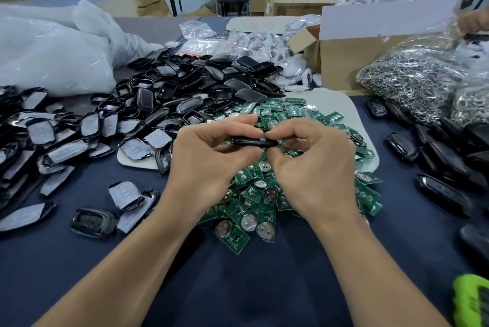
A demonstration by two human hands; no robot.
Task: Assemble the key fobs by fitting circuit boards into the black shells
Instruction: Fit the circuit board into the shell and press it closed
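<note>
Left hand (209, 160) and right hand (313, 165) pinch a slim glossy black shell (251, 142).

Left hand (209, 157) and right hand (315, 165) meet fingertip to fingertip, forearms converging. Curled fingers (232, 125) of both pinch one black shell (251, 142).

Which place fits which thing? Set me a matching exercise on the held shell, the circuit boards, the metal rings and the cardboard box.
1. held black shell
2. circuit boards
3. metal rings
4. cardboard box

a. bagged, far right
b. loose heap in the middle
c. pinched between left hand and right hand
d. open, at the back

Pairs: 1-c, 2-b, 3-a, 4-d.
</note>
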